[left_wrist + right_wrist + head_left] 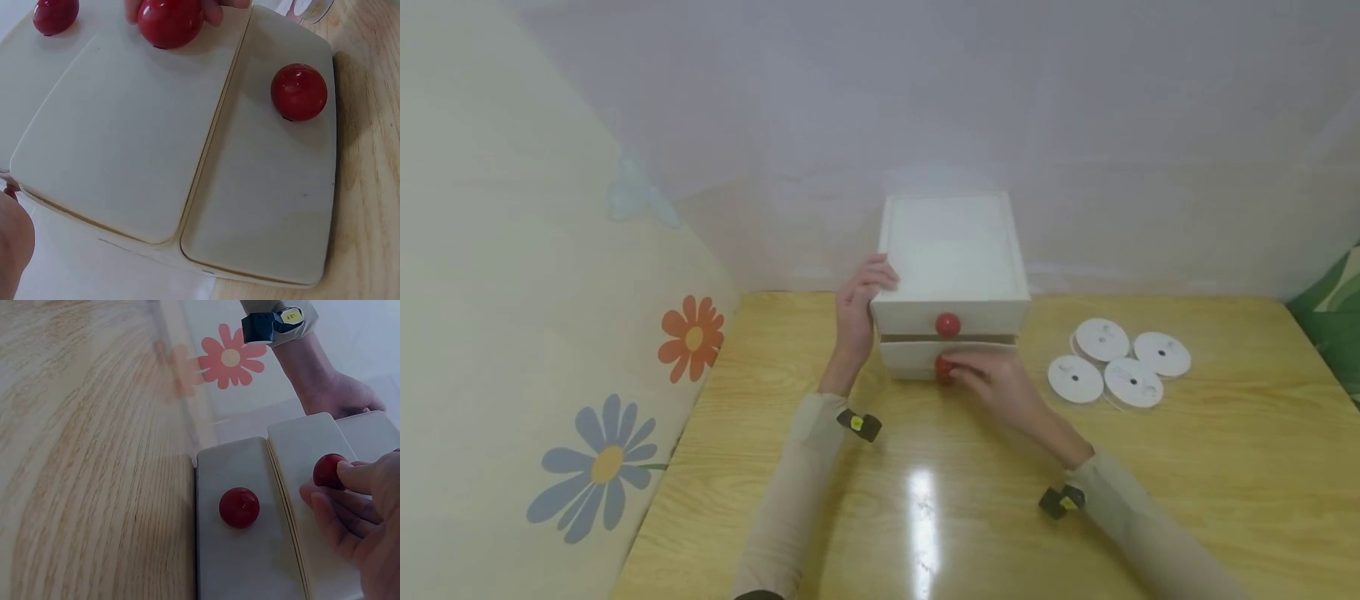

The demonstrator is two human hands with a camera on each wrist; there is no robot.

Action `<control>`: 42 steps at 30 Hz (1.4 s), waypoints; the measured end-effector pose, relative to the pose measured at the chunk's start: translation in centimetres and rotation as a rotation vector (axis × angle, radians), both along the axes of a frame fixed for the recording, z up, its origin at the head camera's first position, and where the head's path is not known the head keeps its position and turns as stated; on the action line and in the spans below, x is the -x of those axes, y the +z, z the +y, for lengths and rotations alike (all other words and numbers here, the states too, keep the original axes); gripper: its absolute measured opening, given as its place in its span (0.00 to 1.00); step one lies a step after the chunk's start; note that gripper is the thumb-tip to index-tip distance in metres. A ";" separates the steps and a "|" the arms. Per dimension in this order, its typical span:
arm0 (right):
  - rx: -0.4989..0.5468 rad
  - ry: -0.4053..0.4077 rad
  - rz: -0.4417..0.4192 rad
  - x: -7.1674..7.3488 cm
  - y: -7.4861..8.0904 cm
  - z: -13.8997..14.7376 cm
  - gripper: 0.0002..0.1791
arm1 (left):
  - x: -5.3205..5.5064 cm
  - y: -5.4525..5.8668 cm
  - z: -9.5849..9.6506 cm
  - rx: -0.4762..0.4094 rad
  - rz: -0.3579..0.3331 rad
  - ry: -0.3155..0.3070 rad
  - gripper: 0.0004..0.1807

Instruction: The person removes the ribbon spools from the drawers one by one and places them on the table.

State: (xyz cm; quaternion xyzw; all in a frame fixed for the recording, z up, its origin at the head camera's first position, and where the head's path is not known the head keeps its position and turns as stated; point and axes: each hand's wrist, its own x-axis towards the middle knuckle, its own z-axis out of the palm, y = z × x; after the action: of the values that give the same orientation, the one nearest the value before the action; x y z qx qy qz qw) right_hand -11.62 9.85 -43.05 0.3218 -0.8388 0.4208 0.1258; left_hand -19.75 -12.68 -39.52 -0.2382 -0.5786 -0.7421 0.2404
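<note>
A small white drawer cabinet (955, 250) with round red knobs stands at the back of the wooden table. My left hand (859, 304) rests at its left side, fingers over the top edge. With thumb and fingers, my right hand (996, 383) pinches the red knob (329, 472) of the middle drawer (125, 131). That drawer sits slightly out, with a dark gap under the top drawer (910, 317). Below it, the bottom drawer (262, 187) bears its own red knob (299, 92) and appears closed. The drawers' insides are hidden.
Several flat white spools (1133, 382) lie close together on the table (760, 467), right of the cabinet. A pale wall with painted flowers (608, 464) rises at the left. Behind the cabinet hangs a plain light backdrop (925, 100). Something green (1337, 325) shows at the far right.
</note>
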 end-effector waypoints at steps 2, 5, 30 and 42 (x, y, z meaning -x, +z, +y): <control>-0.006 -0.002 -0.001 0.1 0.0 0.0 0.15 | 0.0 0.0 0.0 -0.001 -0.009 0.001 0.14; -0.011 -0.008 0.004 0.4 0.0 0.0 0.15 | 0.0 0.0 0.0 -0.004 -0.011 -0.001 0.15; 0.048 -0.013 0.012 1.4 -0.1 -0.2 0.14 | -0.3 2.0 -1.0 0.256 0.069 -0.039 0.08; 0.046 -0.029 0.005 0.9 -0.6 -0.2 0.15 | 0.2 1.7 -0.2 0.244 0.112 -0.036 0.11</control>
State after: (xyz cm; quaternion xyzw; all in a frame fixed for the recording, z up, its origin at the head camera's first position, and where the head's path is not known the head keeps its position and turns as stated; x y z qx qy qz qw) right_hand -12.57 9.70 -43.61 0.3079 -0.8330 0.4373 0.1415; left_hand -19.97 -12.83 -37.82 -0.3172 -0.6459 -0.6559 0.2280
